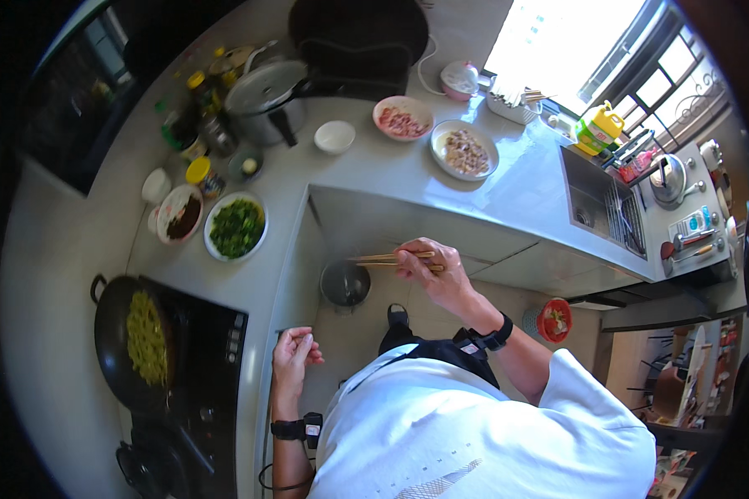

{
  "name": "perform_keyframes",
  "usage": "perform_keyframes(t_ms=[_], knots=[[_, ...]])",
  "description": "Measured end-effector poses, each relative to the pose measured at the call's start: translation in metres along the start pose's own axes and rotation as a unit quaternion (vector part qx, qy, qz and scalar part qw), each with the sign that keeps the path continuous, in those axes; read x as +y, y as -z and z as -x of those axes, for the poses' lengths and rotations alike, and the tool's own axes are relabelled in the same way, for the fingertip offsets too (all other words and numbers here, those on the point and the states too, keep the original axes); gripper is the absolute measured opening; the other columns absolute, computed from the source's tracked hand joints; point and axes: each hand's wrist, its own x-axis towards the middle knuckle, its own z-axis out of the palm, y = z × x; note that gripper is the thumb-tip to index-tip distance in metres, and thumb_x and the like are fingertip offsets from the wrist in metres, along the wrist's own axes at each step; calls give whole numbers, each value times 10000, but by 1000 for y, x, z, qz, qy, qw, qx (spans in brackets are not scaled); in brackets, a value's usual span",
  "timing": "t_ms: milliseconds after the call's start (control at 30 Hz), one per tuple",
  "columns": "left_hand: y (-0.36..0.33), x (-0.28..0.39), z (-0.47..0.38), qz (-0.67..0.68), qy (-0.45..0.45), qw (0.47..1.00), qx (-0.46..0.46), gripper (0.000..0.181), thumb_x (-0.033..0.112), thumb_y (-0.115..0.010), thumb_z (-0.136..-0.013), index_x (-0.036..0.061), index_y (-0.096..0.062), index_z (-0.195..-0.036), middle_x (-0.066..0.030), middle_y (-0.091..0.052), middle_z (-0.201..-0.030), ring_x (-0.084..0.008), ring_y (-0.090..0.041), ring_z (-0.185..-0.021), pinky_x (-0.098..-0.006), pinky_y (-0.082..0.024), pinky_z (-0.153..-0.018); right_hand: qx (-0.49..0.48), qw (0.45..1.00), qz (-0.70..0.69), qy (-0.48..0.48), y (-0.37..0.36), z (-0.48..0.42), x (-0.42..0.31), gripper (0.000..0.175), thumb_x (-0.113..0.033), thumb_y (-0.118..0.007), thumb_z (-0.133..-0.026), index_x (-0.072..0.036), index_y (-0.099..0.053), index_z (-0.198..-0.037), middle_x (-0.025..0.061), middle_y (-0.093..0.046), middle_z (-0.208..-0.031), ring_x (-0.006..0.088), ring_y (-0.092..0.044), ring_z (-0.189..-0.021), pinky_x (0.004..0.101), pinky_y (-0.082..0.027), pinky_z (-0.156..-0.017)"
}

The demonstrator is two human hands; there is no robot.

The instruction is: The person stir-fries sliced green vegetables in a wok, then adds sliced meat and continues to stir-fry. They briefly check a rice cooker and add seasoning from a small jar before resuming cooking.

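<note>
My right hand [434, 271] holds a pair of wooden chopsticks [377, 260] out over the floor, their tips pointing left. Beyond the tips, lower down, is a dark round metal pot or bin [346, 285]. My left hand [296, 362] is held beside the counter edge by the cooktop, fingers loosely curled, with nothing in it. On the black cooktop [209, 374] a dark wok [112, 343] holds a yellow-green food [146, 340]. Behind the cooktop stand a bowl of chopped greens [236, 227] and a bowl with dark brown contents [181, 216].
A plate of pale cut meat [466, 153], a pink bowl of redder meat [403, 120], a white bowl [334, 136] and a pressure cooker [267, 93] stand on the counter. The sink [599, 199] lies right. A red-lined bin [554, 320] stands on the floor.
</note>
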Motion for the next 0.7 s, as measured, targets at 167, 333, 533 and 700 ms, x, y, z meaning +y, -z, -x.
perform_keyframes(t_ms=[167,333,533,700], knots=[[-126,48,-116,16,-31,997,-73,279,133,-630,-1033,12,-591,-1281,-104,-673,-1000,-173,-703,-836,-313,-620,-737,96,995,33,7,104,-44,12,207,-160,-627,-1061,25,-698,-1120,65,-723,-928,117,-708,-808,252,-587,-707],[-253,79,-234,0,-39,985,-169,322,146,-604,-1052,-24,-553,-1321,-138,-673,-1065,-233,-731,-931,-347,-634,-810,201,979,26,20,198,-55,18,191,-137,-610,-1066,22,-703,-1116,75,-732,-921,132,-725,-791,241,-583,-688],[-362,91,-347,-28,14,984,-173,430,187,-620,-1042,-81,-482,-1349,-185,-650,-1148,-271,-729,-953,-376,-644,-810,318,948,23,-9,272,-8,34,203,-140,-604,-1068,33,-697,-1120,114,-741,-940,173,-747,-802,252,-602,-686],[-404,97,-382,-100,-24,978,-181,420,96,-594,-999,-114,-451,-1334,-241,-645,-1194,-323,-732,-965,-429,-674,-744,398,916,24,-35,295,30,40,207,-146,-592,-1075,32,-695,-1099,102,-733,-909,158,-740,-781,241,-592,-654]])
